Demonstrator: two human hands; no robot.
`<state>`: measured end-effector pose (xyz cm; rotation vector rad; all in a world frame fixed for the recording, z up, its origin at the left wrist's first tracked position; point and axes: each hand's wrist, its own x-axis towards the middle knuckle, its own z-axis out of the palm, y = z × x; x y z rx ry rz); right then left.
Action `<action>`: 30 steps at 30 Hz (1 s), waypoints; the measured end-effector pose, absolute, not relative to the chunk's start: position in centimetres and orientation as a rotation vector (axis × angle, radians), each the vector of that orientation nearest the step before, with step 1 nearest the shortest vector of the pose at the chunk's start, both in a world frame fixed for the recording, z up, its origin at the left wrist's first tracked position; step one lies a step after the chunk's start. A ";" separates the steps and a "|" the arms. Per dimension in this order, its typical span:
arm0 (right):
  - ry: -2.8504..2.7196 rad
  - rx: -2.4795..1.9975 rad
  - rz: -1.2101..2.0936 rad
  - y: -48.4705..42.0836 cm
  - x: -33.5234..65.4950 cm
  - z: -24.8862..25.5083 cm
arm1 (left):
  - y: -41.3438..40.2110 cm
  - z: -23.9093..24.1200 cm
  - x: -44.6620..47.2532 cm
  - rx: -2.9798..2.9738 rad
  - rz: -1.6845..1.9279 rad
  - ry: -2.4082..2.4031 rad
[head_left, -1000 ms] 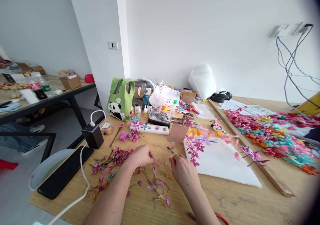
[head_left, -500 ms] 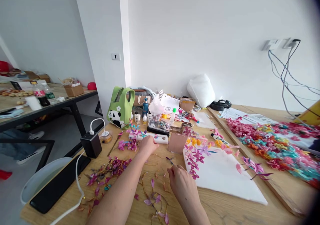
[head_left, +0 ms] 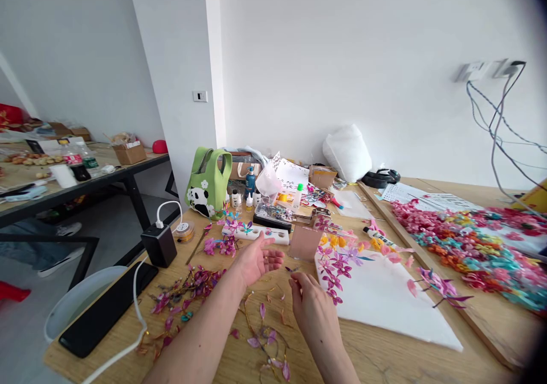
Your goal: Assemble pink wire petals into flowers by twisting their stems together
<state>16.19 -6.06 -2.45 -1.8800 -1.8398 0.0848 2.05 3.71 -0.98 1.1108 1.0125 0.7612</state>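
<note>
Left hand [head_left: 255,260]: we hold it loose above the bench [head_left: 384,355], fingers spread, grasping nothing
Right hand [head_left: 308,301]: we pinch a small purple sprig [head_left: 292,269]
Done: finished blossoms [head_left: 333,258] lie on the white sheet [head_left: 384,298]
Left: loose petals [head_left: 265,338] lie scattered near us
Around: white holder [head_left: 256,234], pink cup [head_left: 304,242] just beyond

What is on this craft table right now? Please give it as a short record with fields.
left hand: open, palm up, above the wooden table
right hand: fingertips pinched near a small dark flower piece; grip unclear
near the hands: loose pink petals, white holed block
right side: white sheet
far edge: green panda bag
</note>
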 end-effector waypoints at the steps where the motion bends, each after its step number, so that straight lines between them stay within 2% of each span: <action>1: -1.808 -1.806 0.090 -6.0 16.2 -2.6 | 3.0 -0.9 1.7 0.885 0.783 0.826; 6: -1.774 -1.518 0.130 -6.1 15.5 -3.0 | -0.2 -1.4 0.9 0.423 0.805 0.534; 18: -1.887 -1.467 0.307 -6.2 14.5 -2.8 | -3.2 -1.2 2.2 0.444 0.773 0.543; 23: -1.795 -1.586 0.273 -5.7 16.4 -2.5 | -2.9 -0.9 1.5 0.582 0.850 0.659; 30: -2.103 -1.875 0.112 -5.4 17.5 -3.7 | -1.8 -1.1 -1.3 0.812 1.120 0.890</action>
